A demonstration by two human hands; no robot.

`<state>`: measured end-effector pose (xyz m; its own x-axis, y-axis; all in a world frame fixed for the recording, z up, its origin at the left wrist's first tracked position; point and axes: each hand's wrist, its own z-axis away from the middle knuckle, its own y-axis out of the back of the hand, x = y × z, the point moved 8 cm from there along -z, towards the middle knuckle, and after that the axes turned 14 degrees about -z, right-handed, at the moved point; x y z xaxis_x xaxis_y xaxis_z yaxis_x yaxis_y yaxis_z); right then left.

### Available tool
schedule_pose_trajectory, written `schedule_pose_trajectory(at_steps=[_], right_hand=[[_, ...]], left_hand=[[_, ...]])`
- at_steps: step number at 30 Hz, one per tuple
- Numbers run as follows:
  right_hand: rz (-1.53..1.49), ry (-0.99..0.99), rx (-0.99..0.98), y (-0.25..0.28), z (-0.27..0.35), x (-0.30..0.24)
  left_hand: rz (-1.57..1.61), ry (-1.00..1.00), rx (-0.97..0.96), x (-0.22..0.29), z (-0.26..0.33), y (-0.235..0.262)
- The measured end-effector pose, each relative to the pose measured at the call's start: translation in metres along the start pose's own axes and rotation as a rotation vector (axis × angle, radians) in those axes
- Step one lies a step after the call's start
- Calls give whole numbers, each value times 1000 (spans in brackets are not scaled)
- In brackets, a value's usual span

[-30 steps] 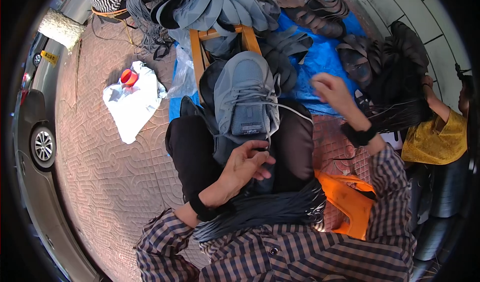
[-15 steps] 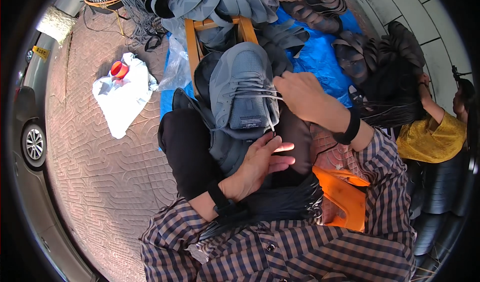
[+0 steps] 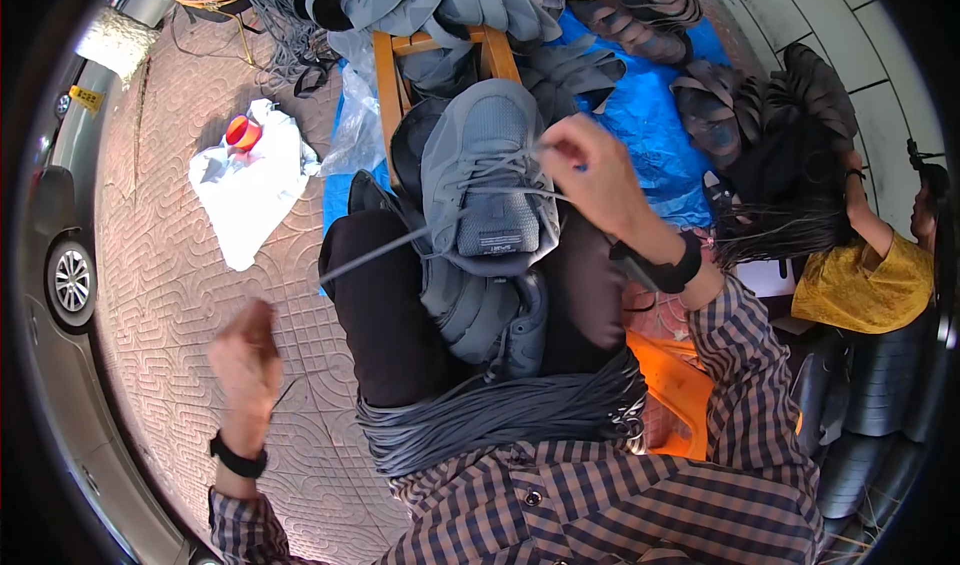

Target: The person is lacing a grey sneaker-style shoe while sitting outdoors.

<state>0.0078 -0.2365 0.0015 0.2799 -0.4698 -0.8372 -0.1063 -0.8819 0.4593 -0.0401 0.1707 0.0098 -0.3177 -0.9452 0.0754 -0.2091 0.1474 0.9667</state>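
Note:
A grey shoe upper (image 3: pixel 485 130) rests between my knees, its toe pointing away and its opening toward me. A grey shoelace (image 3: pixel 375 255) is threaded in crossed rows over its tongue. One end runs taut from the shoe to my left hand (image 3: pixel 248 355), which is closed on it out over the pavement, blurred by motion. At the right row of eyelets, my right hand (image 3: pixel 595 175) is closed with fingertips pinched together. What lies between those fingertips is hidden. A thick bundle of grey laces (image 3: pixel 490 415) lies across my lap.
Ahead stands a wooden stool frame (image 3: pixel 387 75) with stacked grey shoe pieces (image 3: pixel 420 3). A blue sheet (image 3: pixel 650 105) spreads beneath. At left lie a white bag (image 3: pixel 250 210) and a red cup (image 3: pixel 243 135). An orange plastic piece (image 3: pixel 670 390) and a person in yellow (image 3: pixel 870 275) are at right.
My left hand has swung from below the shoe far out to the left, drawing the shoelace straight. My right hand has shifted slightly up along the eyelets. The lap bundle now shows fully.

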Motion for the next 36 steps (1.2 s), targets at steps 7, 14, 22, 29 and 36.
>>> schedule_pose_trajectory(at_steps=[7, 14, 22, 29, 36], right_hand=[[196, -173, -230, -25, 18, -11], [223, -92, -272, -1, 22, -20], [169, 47, -225, 0, 37, -26], [325, 276, -239, -5, 43, -29], [120, -141, -244, -6, 34, -31]], left_hand=[[-220, 195, -328, -67, 4, -32], [382, -95, -104, 116, -78, -13], [549, -59, -322, 166, -103, -55], [543, 6, -480, 141, -106, -78], [224, -113, -171, 190, -109, -44]])
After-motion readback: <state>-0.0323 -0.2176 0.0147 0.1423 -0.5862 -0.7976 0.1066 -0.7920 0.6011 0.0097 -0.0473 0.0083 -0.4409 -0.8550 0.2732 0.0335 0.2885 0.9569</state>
